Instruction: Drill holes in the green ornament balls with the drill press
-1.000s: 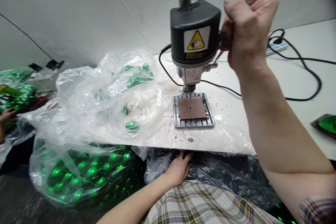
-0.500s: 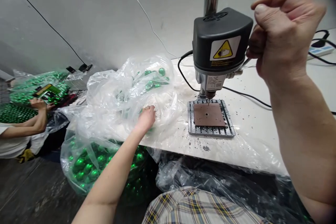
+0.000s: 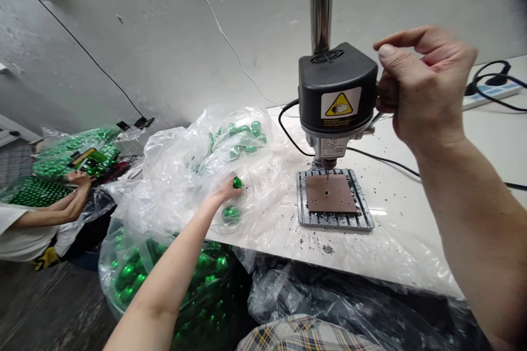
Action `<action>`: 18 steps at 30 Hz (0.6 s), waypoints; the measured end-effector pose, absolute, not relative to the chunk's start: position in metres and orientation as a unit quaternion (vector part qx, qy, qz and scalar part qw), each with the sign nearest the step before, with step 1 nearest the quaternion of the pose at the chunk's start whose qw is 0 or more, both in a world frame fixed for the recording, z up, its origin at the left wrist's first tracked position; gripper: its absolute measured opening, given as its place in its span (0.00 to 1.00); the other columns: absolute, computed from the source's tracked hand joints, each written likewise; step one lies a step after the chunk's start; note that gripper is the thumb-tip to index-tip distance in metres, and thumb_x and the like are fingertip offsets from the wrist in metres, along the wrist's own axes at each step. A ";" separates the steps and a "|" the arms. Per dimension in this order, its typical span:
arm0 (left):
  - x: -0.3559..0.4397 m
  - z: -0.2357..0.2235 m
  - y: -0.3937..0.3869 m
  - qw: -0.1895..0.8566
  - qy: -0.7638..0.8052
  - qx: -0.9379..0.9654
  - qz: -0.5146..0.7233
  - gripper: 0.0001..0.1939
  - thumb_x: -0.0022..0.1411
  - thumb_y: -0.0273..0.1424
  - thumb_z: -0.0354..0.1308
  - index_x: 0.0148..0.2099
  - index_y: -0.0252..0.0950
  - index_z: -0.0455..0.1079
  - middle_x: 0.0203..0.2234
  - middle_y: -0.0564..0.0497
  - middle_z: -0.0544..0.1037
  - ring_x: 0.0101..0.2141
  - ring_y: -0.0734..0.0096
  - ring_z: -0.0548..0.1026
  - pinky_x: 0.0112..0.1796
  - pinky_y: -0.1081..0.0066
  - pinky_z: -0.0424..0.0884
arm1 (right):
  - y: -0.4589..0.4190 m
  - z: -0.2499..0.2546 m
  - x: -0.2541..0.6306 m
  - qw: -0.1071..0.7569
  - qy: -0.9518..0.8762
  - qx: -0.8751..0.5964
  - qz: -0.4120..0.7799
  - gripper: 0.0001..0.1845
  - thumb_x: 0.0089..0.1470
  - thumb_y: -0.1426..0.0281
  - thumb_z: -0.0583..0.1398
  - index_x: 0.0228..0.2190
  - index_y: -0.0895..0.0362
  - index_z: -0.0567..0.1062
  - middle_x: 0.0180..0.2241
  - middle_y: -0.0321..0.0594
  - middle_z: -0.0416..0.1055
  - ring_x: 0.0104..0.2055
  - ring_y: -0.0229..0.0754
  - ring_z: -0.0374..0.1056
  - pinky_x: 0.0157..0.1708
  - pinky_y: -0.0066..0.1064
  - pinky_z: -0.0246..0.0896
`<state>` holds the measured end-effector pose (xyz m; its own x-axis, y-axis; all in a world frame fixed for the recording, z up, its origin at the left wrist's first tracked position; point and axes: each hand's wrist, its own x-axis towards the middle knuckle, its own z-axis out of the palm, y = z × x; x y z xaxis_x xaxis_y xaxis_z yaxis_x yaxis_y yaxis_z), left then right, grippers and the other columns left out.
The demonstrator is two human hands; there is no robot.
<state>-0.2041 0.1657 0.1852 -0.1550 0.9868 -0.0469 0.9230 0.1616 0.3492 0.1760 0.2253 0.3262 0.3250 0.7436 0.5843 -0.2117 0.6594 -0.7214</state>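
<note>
Between left fingers (image 3: 235, 193) | 1 ball (image 3: 237, 182) | round, glossy green

The left hand (image 3: 229, 188) stretches forward, fingers curled, while the right hand (image 3: 430, 85) is raised, fingers bent.

The left hand (image 3: 226, 191) held a green ball (image 3: 237, 182) amid clear plastic (image 3: 171, 159) on the white table (image 3: 391, 194), just behind a second green ball (image 3: 231, 214). The right hand (image 3: 428, 88) was curled beside the drill press (image 3: 337, 90), its grip partly hidden. Below, a brown plate (image 3: 341, 198) with a hole lay on the slotted metal base (image 3: 302, 211), dark shavings (image 3: 328, 250) scattered around.
</note>
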 end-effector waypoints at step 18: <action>-0.055 0.166 0.146 0.686 0.454 0.234 0.518 0.13 0.60 0.35 0.64 0.45 0.34 0.70 0.39 0.43 0.81 0.31 0.68 0.78 0.30 0.71 0.75 | 0.221 0.329 0.177 0.745 -0.519 -0.271 0.320 0.04 0.55 0.74 0.62 0.29 0.54 0.73 0.13 0.25 0.53 0.13 0.33 0.48 0.10 0.28 0.37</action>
<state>-0.0552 0.1457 0.1657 0.0518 0.9237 -0.3797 -0.4986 0.3533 0.7916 0.1768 0.2212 0.3290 0.2567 0.7582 0.5994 -0.1952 0.6481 -0.7361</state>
